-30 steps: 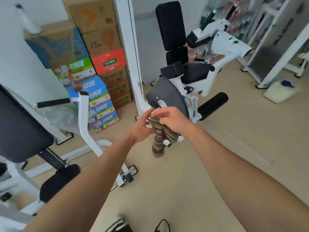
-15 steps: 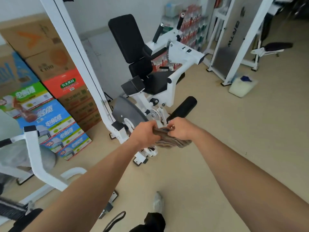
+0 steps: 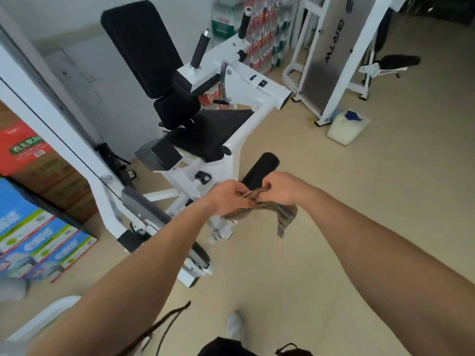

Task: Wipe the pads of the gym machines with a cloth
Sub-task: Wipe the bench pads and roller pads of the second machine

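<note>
I have both hands out ahead of me at mid-frame. My left hand (image 3: pixel 230 197) is curled tight around one end of the striped brown-and-grey cloth (image 3: pixel 272 214), and my right hand (image 3: pixel 281 188) is pinched closed on its top edge; the rest sags between and hangs loose below the right wrist. At twelve o'clock stands the white steel leg machine (image 3: pixel 241 98) with its tall black back pad (image 3: pixel 140 44), black seat pad (image 3: pixel 213 129) and black foam roller pad (image 3: pixel 261 167) just behind my knuckles. Stacked cartons (image 3: pixel 33 227) sit at nine o'clock.
</note>
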The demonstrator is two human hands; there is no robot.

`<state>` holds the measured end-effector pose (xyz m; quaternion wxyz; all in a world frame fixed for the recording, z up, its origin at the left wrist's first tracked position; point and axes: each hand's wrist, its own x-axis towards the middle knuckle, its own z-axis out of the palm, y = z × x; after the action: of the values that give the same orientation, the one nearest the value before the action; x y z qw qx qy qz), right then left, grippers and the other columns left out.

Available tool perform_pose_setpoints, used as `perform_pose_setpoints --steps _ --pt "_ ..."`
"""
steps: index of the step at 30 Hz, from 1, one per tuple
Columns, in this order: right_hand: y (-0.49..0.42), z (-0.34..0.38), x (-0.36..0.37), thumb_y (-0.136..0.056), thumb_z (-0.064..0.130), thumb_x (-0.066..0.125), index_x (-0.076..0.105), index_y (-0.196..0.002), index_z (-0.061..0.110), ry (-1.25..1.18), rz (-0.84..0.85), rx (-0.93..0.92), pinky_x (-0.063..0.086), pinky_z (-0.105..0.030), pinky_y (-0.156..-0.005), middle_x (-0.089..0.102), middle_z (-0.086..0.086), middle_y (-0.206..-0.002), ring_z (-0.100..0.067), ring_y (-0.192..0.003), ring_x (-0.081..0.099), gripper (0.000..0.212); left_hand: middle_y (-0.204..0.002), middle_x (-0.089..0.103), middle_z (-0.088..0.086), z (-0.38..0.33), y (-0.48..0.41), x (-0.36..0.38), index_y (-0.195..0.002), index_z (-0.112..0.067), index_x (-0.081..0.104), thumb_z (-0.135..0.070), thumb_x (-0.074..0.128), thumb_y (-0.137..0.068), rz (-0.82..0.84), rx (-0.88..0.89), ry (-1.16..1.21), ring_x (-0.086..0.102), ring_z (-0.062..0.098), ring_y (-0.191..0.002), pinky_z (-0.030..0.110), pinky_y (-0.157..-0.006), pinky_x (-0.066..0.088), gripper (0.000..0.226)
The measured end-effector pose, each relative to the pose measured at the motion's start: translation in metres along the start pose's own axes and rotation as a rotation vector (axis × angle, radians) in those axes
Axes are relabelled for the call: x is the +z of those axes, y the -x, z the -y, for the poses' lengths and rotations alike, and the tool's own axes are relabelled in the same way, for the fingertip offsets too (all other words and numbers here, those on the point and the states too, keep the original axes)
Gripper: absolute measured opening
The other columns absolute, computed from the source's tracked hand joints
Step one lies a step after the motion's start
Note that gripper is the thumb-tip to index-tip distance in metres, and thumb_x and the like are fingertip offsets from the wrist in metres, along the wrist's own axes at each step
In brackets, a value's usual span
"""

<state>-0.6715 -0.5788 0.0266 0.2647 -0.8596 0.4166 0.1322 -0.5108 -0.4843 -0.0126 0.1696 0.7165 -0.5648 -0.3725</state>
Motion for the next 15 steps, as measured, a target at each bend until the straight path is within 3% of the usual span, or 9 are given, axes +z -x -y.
perform_pose_setpoints --steps 3,5,9,12,15 --pt "-0.028 -0.032 -0.029 -0.074 0.065 0.068 0.068 -0.087 0.015 0.026 -0.012 0.045 0.052 -0.036 -0.071 0.068 -0.003 -0.083 -0.023 -0.08 0.065 0.052 -0.079 0.069 -0.002 -0.018 -0.052 -0.012 -0.092 -0.024 0.072 -0.038 0.069 -0.087 -0.041 0.022 -0.161 0.063 0.016 -0.074 0.025 -0.062 0.045 0.015" --pt "-0.052 -0.06 -0.046 -0.076 0.066 0.066 0.067 -0.088 0.015 0.029 -0.024 0.068 0.05 -0.035 -0.07 0.068 -0.003 -0.085 -0.024 -0.082 0.065 0.053 -0.071 0.062 -0.005 -0.035 -0.091 -0.016 -0.086 -0.024 0.068 -0.041 0.064 -0.091 -0.07 0.048 -0.292 0.061 0.019 -0.071 0.029 -0.059 0.044 0.018" --pt "-0.101 -0.125 -0.08 -0.083 0.054 0.067 0.062 -0.088 0.014 0.012 -0.023 0.091 0.042 -0.032 -0.064 0.062 -0.001 -0.085 -0.024 -0.085 0.06 0.04 -0.082 0.061 -0.003 -0.071 -0.171 -0.021 -0.09 -0.024 0.068 -0.043 0.053 -0.097 -0.134 0.101 -0.488 0.063 0.026 -0.083 0.036 -0.069 0.052 0.025" --pt "-0.14 -0.184 -0.109 -0.083 0.043 0.068 0.06 -0.09 0.02 0.009 -0.024 0.1 0.044 -0.032 -0.068 0.064 -0.004 -0.096 -0.025 -0.088 0.059 0.026 -0.095 0.056 -0.001 -0.105 -0.237 -0.023 -0.101 -0.022 0.072 -0.041 0.056 -0.096 -0.154 0.133 -0.483 0.06 0.024 -0.09 0.039 -0.079 0.053 0.025" --pt "-0.181 -0.248 -0.145 -0.083 0.038 0.072 0.057 -0.092 0.02 -0.049 -0.016 0.106 0.043 -0.031 -0.07 0.064 -0.006 -0.101 -0.025 -0.089 0.058 0.025 -0.096 0.057 0.003 -0.141 -0.309 -0.022 -0.094 -0.019 0.071 -0.04 0.061 -0.093 -0.116 0.118 -0.434 0.059 0.023 -0.088 0.039 -0.081 0.054 0.024"
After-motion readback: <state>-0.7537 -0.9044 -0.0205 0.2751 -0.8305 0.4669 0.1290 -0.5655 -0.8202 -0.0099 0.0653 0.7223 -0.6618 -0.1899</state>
